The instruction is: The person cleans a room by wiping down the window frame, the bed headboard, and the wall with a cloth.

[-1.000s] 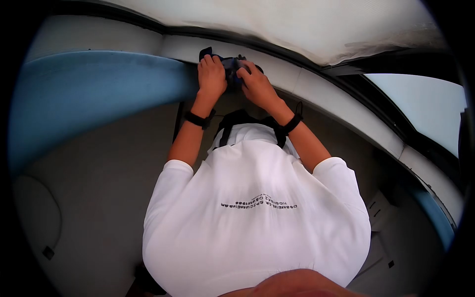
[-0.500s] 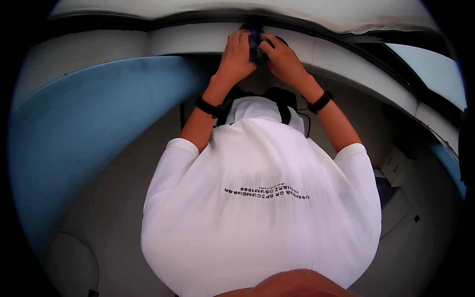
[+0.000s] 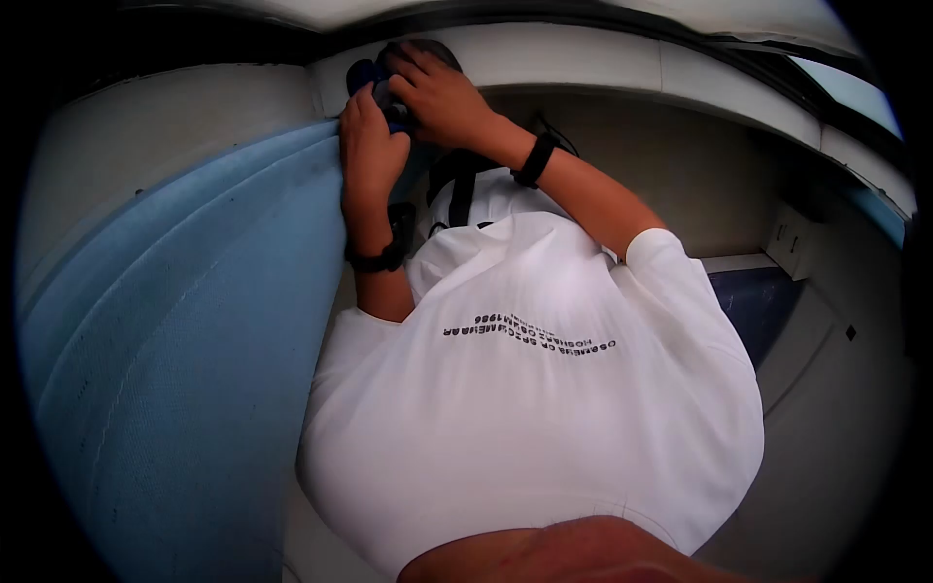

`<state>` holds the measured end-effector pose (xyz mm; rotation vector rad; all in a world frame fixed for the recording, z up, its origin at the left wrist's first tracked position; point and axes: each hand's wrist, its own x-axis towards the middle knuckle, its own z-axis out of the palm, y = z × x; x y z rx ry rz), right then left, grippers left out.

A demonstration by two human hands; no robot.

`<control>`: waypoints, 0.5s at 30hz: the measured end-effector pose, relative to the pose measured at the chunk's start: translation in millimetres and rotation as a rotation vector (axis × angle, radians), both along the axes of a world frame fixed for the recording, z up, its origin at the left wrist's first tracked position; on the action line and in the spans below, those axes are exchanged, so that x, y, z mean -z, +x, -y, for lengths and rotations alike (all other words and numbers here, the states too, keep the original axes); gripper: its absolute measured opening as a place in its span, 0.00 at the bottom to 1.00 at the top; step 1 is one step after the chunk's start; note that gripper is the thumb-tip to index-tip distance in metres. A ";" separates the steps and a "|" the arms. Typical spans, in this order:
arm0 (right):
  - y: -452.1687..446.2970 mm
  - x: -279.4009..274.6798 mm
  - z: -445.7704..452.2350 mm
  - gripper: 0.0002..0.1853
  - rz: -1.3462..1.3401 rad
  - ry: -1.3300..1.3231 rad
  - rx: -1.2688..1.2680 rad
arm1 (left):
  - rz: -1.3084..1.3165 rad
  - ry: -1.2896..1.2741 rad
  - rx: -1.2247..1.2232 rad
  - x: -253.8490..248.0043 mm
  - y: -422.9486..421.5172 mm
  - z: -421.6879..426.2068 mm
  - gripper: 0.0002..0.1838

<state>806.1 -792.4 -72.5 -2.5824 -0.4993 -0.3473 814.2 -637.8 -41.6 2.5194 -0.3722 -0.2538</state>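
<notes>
Both sets of fingers curl around a dark-and-blue tool (image 3: 363, 76), the left hand (image 3: 371, 146) nearer the blue panel (image 3: 214, 291), the right hand (image 3: 439, 99) opposite, over the white ledge (image 3: 573, 60).

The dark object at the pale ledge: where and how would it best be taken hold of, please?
I would cup the dark object at two opposite sides, reaching from the wearer's side: its upper end looks rounded, and the pale ledge seems to back it.
</notes>
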 end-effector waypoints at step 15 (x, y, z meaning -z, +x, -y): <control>-34.1 -27.9 48.1 0.25 -0.204 -0.331 0.200 | -0.165 -0.192 0.166 -8.2 31.8 45.1 0.24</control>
